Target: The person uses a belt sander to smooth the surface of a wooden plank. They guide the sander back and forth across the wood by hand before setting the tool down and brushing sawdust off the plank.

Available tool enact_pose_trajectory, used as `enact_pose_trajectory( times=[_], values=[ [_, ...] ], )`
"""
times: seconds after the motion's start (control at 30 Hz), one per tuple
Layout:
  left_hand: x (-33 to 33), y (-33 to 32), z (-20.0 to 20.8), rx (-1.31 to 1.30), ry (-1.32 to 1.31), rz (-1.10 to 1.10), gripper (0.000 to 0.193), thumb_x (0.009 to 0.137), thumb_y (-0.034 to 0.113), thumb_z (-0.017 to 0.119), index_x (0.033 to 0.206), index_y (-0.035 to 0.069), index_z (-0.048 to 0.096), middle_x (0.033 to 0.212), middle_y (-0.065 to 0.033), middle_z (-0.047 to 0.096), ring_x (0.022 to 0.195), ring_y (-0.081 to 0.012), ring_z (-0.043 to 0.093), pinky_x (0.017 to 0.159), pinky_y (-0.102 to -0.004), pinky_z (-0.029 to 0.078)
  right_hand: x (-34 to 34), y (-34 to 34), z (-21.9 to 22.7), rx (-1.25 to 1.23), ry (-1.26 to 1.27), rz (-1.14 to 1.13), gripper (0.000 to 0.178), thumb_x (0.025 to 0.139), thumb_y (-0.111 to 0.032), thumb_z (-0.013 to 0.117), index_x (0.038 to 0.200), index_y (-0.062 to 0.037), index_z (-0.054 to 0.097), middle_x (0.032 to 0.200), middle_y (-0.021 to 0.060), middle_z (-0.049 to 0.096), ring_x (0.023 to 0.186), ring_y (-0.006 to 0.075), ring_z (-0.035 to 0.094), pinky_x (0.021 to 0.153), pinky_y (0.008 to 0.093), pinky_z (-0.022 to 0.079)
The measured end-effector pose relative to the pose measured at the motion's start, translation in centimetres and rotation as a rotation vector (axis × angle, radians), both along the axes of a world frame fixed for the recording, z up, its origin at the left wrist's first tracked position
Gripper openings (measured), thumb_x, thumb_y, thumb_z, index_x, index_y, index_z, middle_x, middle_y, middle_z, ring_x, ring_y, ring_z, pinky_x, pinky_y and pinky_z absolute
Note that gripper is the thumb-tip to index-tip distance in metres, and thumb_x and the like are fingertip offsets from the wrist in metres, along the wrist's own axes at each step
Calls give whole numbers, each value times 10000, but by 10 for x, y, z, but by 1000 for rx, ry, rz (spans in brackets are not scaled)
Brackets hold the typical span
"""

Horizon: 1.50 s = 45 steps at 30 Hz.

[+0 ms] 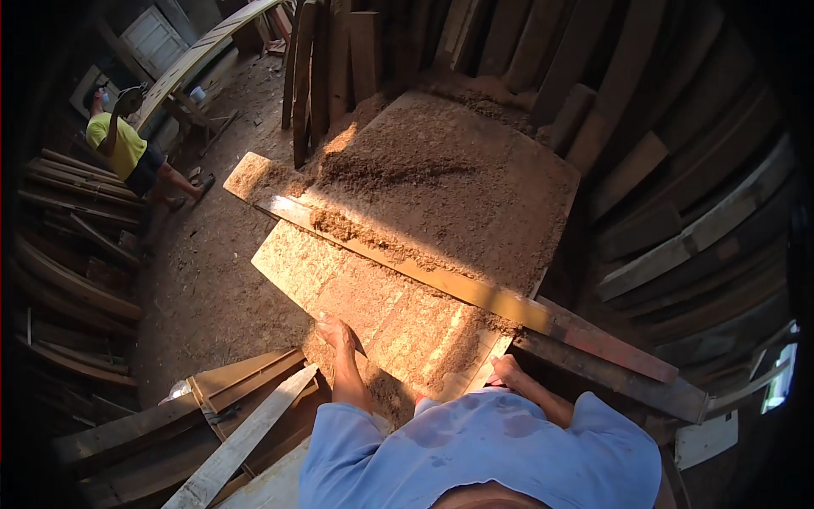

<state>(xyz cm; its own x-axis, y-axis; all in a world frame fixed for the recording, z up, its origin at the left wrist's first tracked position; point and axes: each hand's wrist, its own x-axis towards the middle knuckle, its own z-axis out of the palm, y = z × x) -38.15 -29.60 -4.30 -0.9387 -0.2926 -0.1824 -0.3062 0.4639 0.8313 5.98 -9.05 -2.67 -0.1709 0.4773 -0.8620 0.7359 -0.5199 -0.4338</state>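
"arms?"
"left hand (337, 332) reaches forward; right hand (507, 371) sits nearer, elbow bent."
"pinching?"
"can't tell for either. board (365, 295) lies between and beyond them, both at its edges."

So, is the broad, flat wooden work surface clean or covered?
Covered: loose brown wood shavings lie over the work surface on both sides of the long, narrow yellowish plank.

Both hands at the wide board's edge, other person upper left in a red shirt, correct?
No: the shirt is yellow in the head view. The rest holds: left hand and right hand at the edge of the wide board, other person at upper left.
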Motion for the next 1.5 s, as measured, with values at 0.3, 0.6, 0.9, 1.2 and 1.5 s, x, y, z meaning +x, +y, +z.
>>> enact_pose_trajectory(
  times=[0.3, 0.6, 0.9, 1.2, 1.5],
  values=[
    [26, -3, 1, 115, -105, -50, 563, 1094, 483, 467, 1119, -76, 530, 939, -219, 634, 841, -378, 604, 777, -532, 468, 28, 32, -21, 624, 23, 743, 463, 1016, -345, 546, 820, 27, 741, 734, 223, 722, 724, 382, 727, 760, 496, 580],
    [255, -26, -4, 719, -540, -243, 432, 1116, 506, 433, 1114, 95, 568, 1024, -23, 599, 957, -175, 579, 824, -393, 516, 52, 121, 80, 973, -230, 261, 451, 1015, -377, 607, 1307, -33, 599, 1316, 209, 660, 1292, 389, 558, 1065, 534, 443],
    [269, -35, 6, 879, -1051, -399, 921, 1001, 773, 387, 1614, 104, 229, 1603, -157, 383, 1467, -341, 404, 1200, -556, 381, 61, 120, 83, 714, -443, 496, 662, 1003, -541, 567, 1410, -19, 588, 1476, 226, 560, 1395, 403, 410, 1177, 574, 302],
    [279, -11, 41, 534, -927, -215, 920, 1010, 765, 352, 1575, 44, 265, 1490, -201, 477, 1335, -368, 493, 1127, -528, 426, 73, 70, 43, 1055, -349, 276, 531, 974, -448, 632, 1344, -73, 573, 1427, 109, 512, 1333, 329, 424, 1166, 514, 283],
    [273, -27, -15, 505, -619, -200, 805, 1036, 698, 396, 1476, 24, 395, 1330, -183, 583, 1165, -354, 588, 1014, -523, 500, 71, 81, 31, 1054, -356, 301, 546, 982, -436, 606, 1413, -107, 539, 1470, 107, 484, 1397, 320, 389, 1200, 529, 222]
  ],
)
